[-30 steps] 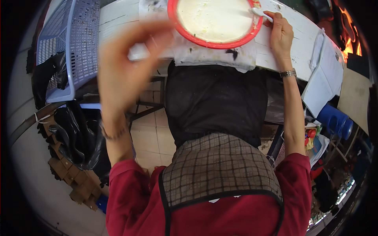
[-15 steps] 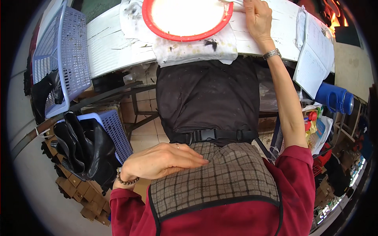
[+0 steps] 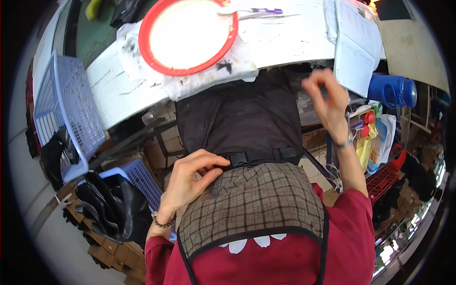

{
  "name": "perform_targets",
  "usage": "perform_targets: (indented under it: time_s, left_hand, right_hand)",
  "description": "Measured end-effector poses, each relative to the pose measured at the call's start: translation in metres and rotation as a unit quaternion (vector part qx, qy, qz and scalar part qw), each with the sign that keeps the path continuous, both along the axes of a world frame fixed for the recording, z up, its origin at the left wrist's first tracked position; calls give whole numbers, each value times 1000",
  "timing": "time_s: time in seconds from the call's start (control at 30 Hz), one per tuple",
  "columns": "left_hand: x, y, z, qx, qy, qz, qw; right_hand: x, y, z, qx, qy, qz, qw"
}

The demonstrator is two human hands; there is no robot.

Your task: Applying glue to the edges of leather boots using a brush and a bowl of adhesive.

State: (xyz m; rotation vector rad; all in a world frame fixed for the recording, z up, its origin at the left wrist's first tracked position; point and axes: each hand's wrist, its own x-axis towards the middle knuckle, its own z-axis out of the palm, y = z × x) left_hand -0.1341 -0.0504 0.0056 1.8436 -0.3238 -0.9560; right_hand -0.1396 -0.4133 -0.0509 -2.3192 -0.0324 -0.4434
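At flat black belt (image 3: 263, 155): left fingers (image 3: 209, 160) bent, grip unclear; right fingers (image 3: 317, 78) blurred, loosely curved, open.

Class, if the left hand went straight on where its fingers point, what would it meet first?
The left hand would probably meet the black buckle of the waist belt first; depth is unclear, so it may already be touching.

Black waist belt (image 3: 264, 156) (dark buckle (image 3: 238, 158) left of its middle), nearly level
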Motion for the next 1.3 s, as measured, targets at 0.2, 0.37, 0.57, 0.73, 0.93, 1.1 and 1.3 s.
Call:
perform_targets:
  time_s: [0.2,0.37,0.57,0.73,0.93,1.1,1.3]
  left_hand:
    - [20,-15,-32,26,-39,-104,994]
    - [36,-17,-27,17,-53,-208,976]
    - [33,-15,-26,15,-90,-226,970]
    - [32,-17,-33,21,-70,-209,975]
    - [28,-14,-43,-8,-50,-159,986]
    - [24,-19,-52,2,7,-101,995]
    - [26,-18,-58,16,-13,-33,999]
  right_hand:
    - [-101,18,6,141,234,25,961]
    - [-79,70,16,181,227,127,948]
    - [-58,66,15,98,284,236,924]
    - [-44,68,12,83,338,280,895]
    - [-29,73,10,167,399,271,860]
    - [-28,79,-22,324,423,226,815]
    - [-1,87,-13,261,407,217,848]
